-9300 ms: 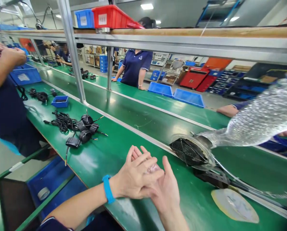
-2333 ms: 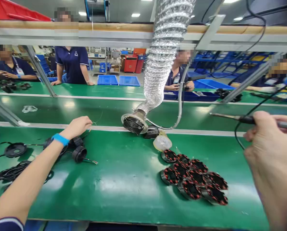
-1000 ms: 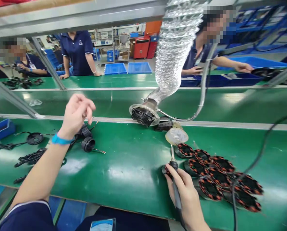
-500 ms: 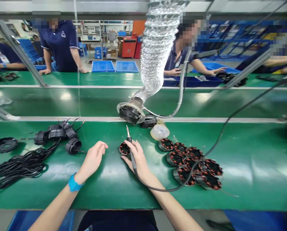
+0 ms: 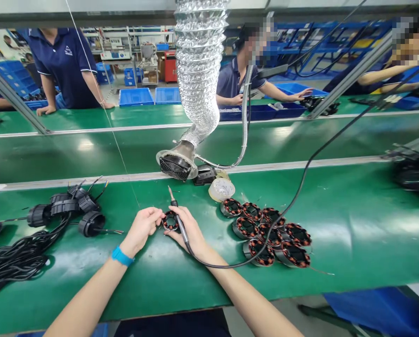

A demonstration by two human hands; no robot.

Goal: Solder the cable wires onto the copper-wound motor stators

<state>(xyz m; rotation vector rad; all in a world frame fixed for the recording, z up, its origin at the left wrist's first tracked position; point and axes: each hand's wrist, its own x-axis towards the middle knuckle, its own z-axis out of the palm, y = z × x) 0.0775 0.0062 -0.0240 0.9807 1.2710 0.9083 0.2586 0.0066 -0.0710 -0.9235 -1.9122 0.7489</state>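
My right hand (image 5: 191, 234) grips a soldering iron (image 5: 181, 227), its tip pointing up and away from me. The same hand's thumb and fingers also steady a small motor stator (image 5: 170, 221), a ring with copper-coloured windings, on the green bench. At the stator's left edge, my left hand (image 5: 144, 229) has its fingertips pinched together; whatever lies between them is too small to make out. A blue band circles the left wrist. Several more stators (image 5: 260, 252) stand grouped to the right, with the iron's black cord passing over them.
A fume duct (image 5: 177, 164) hangs just beyond my hands. Behind the stators sits a roll of clear tape (image 5: 222, 189). Black caps (image 5: 91, 223) and bundled cables (image 5: 23, 262) lie on the left. Across the bench, other people work by blue trays (image 5: 136, 97).
My left hand has moved right to the stator's edge, its fingers now pinched there. The right hand keeps the soldering iron and stator. The whole view has shifted and tilted slightly.
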